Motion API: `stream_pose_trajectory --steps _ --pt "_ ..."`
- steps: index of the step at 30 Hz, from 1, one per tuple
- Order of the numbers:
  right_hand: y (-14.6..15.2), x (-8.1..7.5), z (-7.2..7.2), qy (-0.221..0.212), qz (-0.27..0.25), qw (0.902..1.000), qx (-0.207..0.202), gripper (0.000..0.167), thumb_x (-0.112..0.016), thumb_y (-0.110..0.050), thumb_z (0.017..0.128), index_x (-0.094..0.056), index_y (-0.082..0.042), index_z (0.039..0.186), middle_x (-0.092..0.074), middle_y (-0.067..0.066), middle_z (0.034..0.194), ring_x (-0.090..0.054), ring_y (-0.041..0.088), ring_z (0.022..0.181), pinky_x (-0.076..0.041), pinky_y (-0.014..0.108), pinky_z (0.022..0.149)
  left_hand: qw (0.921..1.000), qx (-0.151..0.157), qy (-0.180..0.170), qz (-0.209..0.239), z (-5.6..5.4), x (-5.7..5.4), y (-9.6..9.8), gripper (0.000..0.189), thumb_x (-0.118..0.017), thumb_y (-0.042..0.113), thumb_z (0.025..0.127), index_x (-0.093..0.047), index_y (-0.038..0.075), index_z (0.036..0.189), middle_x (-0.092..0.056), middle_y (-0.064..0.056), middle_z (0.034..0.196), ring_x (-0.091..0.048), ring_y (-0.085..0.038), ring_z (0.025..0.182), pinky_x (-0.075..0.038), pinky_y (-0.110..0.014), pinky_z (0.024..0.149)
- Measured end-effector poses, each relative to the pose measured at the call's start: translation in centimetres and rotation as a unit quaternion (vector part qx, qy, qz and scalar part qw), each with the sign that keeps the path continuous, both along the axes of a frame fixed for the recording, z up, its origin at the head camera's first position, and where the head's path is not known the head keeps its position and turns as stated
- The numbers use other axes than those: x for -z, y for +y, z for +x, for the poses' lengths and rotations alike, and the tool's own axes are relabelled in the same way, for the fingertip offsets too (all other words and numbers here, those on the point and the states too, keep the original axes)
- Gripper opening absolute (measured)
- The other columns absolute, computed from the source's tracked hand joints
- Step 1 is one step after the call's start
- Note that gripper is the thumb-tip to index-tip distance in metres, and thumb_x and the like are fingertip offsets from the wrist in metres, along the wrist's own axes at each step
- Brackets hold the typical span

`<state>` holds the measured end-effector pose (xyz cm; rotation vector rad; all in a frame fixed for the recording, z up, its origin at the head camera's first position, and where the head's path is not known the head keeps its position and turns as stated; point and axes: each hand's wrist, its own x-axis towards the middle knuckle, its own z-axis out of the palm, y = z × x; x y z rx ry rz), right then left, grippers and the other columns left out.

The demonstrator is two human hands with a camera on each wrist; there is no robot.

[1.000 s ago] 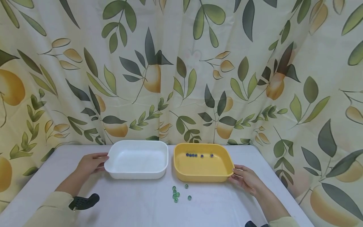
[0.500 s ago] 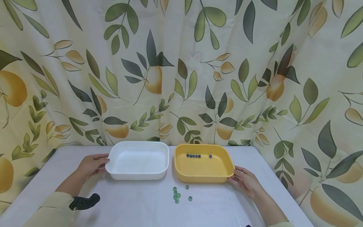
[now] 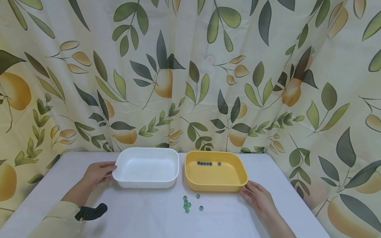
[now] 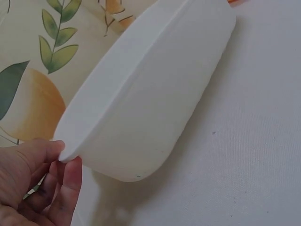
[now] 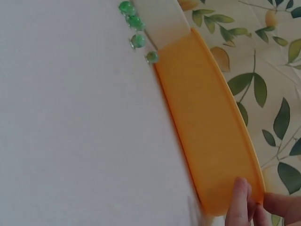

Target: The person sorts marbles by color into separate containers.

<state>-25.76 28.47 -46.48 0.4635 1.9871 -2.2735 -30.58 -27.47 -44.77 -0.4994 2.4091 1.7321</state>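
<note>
On the table (image 3: 134, 215), the left hand (image 3: 96, 173) pinches a white tray (image 3: 146, 183), the right hand (image 3: 262, 200) a yellow tray (image 3: 215, 187).

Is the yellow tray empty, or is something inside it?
The yellow tray is not empty: in the head view, dark blue marbles lie on its floor.

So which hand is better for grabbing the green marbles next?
Probably the right hand: holding the yellow tray, it's nearer the green marbles. The left hand pinches the white tray, farther away.
</note>
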Motion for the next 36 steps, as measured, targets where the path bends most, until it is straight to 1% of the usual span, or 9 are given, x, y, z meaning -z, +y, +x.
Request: stream_pose_trajectory --steps 5,10,12,15,18,20,25,30,36 --pt "-0.9 0.3 1.1 -0.023 -0.004 0.9997 0.003 0.033 -0.045 -0.010 0.104 -0.038 0.005 0.133 -0.062 -0.001 0.098 -0.066 0.008 0.090 -0.057 0.027 0.090 1.0000 -0.002 0.003 -0.003 0.1 -0.2 0.1 0.054 -0.065 0.018 0.095 -0.048 -0.012 0.136 -0.060 -0.030 0.126 -0.066 -0.007 0.075 -0.060 -0.022 0.068" --pt "-2.6 0.7 2.2 -0.027 0.010 0.9996 -0.001 0.036 -0.052 -0.013 0.102 -0.043 0.008 0.131 -0.066 0.002 0.100 -0.067 0.010 0.089 -0.059 0.030 0.087 1.0000 -0.002 0.006 -0.003 0.3 -0.4 0.1 0.054 -0.065 0.018 0.095 -0.048 -0.013 0.136 -0.062 -0.030 0.123 -0.067 -0.007 0.074 -0.059 -0.021 0.067" --pt "-3.5 0.7 2.6 -0.025 0.026 0.9993 -0.008 0.040 -0.053 -0.014 0.102 -0.043 0.010 0.133 -0.067 0.004 0.102 -0.067 0.012 0.091 -0.059 0.031 0.087 1.0000 -0.003 0.005 -0.002 0.4 -0.4 0.1 0.054 -0.065 0.018 0.095 -0.048 -0.013 0.136 -0.062 -0.030 0.124 -0.067 -0.007 0.074 -0.059 -0.022 0.067" --pt "-4.8 0.9 3.0 -0.023 0.051 0.9983 -0.013 0.044 -0.057 -0.017 0.100 -0.048 0.011 0.132 -0.069 0.008 0.104 -0.068 0.017 0.093 -0.060 0.033 0.085 1.0000 -0.005 0.004 -0.001 0.4 -0.4 0.2 0.053 -0.065 0.018 0.095 -0.048 -0.012 0.136 -0.061 -0.030 0.125 -0.067 -0.007 0.075 -0.059 -0.022 0.067" --pt "-6.1 1.2 3.1 -0.021 0.085 0.9961 -0.015 0.044 -0.062 -0.019 0.097 -0.053 0.011 0.129 -0.070 0.011 0.104 -0.069 0.021 0.092 -0.061 0.035 0.083 1.0000 -0.006 0.004 -0.003 0.4 -0.3 0.2 0.053 -0.065 0.019 0.096 -0.048 -0.012 0.136 -0.061 -0.030 0.126 -0.067 -0.007 0.074 -0.059 -0.022 0.068" --pt "-6.9 1.5 3.0 -0.019 0.109 0.9937 -0.015 0.042 -0.064 -0.018 0.096 -0.058 0.010 0.125 -0.072 0.011 0.102 -0.070 0.021 0.089 -0.061 0.036 0.080 1.0000 -0.006 0.005 -0.003 0.3 -0.2 0.2 0.053 -0.065 0.019 0.096 -0.048 -0.012 0.136 -0.060 -0.030 0.126 -0.067 -0.007 0.075 -0.059 -0.022 0.067" --pt "-8.2 2.2 2.8 0.008 0.156 0.9867 -0.044 0.039 -0.070 -0.018 0.091 -0.065 0.009 0.118 -0.074 0.013 0.099 -0.071 0.020 0.086 -0.062 0.033 0.076 0.9999 -0.009 0.011 0.005 0.2 0.2 0.1 0.053 -0.065 0.017 0.096 -0.048 -0.012 0.136 -0.063 -0.029 0.123 -0.067 -0.007 0.074 -0.060 -0.023 0.067" --pt "-9.3 2.3 2.8 0.031 0.171 0.9823 -0.069 0.038 -0.073 -0.015 0.089 -0.066 0.010 0.117 -0.074 0.015 0.100 -0.071 0.021 0.086 -0.062 0.030 0.076 0.9999 -0.010 0.011 0.001 0.1 0.3 0.1 0.053 -0.066 0.018 0.095 -0.048 -0.012 0.136 -0.063 -0.029 0.122 -0.067 -0.007 0.073 -0.060 -0.023 0.067" --pt "-10.3 2.4 2.3 0.050 0.189 0.9759 -0.097 0.037 -0.075 -0.015 0.087 -0.068 0.009 0.115 -0.074 0.015 0.099 -0.072 0.019 0.086 -0.062 0.029 0.075 0.9999 -0.010 0.010 -0.003 0.2 0.2 0.1 0.053 -0.065 0.018 0.095 -0.049 -0.011 0.136 -0.060 -0.030 0.126 -0.068 -0.008 0.075 -0.060 -0.023 0.068"
